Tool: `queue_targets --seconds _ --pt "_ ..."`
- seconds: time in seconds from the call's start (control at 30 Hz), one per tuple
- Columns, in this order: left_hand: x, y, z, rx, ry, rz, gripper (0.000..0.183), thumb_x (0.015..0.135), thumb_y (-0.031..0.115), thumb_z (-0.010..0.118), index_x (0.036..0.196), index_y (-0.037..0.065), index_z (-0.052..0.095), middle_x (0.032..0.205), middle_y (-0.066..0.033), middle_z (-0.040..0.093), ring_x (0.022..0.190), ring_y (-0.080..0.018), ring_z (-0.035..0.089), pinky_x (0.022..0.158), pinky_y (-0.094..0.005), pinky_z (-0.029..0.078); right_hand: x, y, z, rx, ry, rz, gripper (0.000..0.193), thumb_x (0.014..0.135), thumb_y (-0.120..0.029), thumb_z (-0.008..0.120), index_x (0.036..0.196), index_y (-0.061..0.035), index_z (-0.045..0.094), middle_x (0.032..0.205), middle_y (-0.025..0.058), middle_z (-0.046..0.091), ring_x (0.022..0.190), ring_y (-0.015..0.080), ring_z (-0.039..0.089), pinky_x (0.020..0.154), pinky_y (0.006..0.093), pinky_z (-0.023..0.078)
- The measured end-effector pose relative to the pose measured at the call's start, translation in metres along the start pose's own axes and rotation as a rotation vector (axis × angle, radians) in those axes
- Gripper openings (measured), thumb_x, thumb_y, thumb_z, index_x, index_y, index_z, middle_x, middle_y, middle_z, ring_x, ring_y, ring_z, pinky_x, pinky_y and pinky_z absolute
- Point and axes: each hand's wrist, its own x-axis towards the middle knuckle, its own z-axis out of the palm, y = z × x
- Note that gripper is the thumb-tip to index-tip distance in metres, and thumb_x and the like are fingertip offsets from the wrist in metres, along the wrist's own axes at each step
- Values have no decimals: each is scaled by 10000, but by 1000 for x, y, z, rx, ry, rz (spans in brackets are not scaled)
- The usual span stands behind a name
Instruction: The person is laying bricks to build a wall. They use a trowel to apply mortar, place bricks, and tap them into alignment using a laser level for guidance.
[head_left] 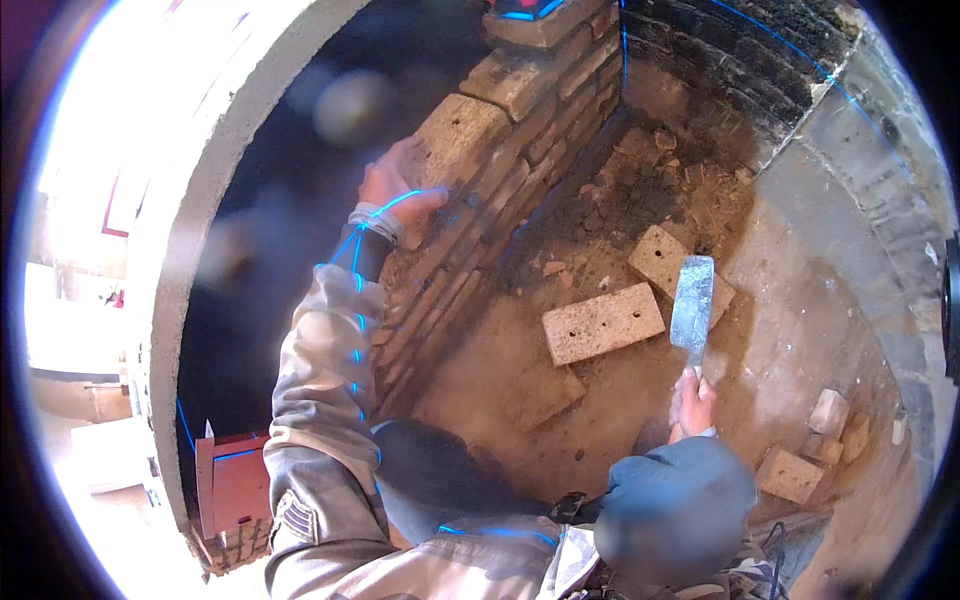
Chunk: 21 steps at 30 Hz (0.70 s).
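My left hand [400,195] grips the near end of a tan brick [462,135] on top of a brick wall [515,190]. The thumb lies on the wall's right side, and the other fingers reach round the brick's left side. Lower right, my right hand [692,403] is closed round the handle of a bricklayer's trowel [693,300]. Its flat, rectangular grey blade points away from me, above the floor. Behind that blade a brick with holes [660,258] is partly hidden. Another holed brick [603,324] lies just left of the blade.
Rubble and dark mortar [640,190] lie along the wall's foot. Several brick pieces [800,460] sit at the lower right. A curved grey wall [860,220] bounds the right side, and a pale curved edge [185,250] the left. Blue light lines cross my left sleeve.
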Motion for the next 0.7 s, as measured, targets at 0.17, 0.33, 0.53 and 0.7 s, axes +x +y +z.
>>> queue_targets --seconds 0.17,0.33,0.53,0.7 --pt "2 12 4 33 2 -54 877 602 256 864 1368 10 516 1220 -182 672 1141 -253 638 1000 -350 467 8 -3 4 -86 -26 -32 364 1018 -388 538 821 -86 490 535 -13 439 374 90 404 327 283 335" --pt "3 7 6 58 -26 -91 952 616 313 879 1410 -4 461 1259 -219 641 1187 -298 612 1026 -372 460 10 -11 19 -56 -65 28 359 1019 -387 539 822 -90 494 529 -21 424 376 81 385 333 278 314" --pt "-2 -34 -20 -31 21 -124 1111 671 530 856 1481 -35 345 1410 -262 514 1327 -328 492 1101 -415 398 -2 -30 27 -87 -139 -10 324 1015 -348 561 825 -92 508 545 -29 429 397 69 373 343 274 290" --pt "-44 -96 -18 -246 -125 -203 1070 728 590 803 1459 -50 356 1385 -241 537 1298 -303 514 1095 -394 391 -4 -26 6 -195 -170 -111 260 1020 -268 567 831 -93 537 566 -45 437 431 56 390 366 273 302"
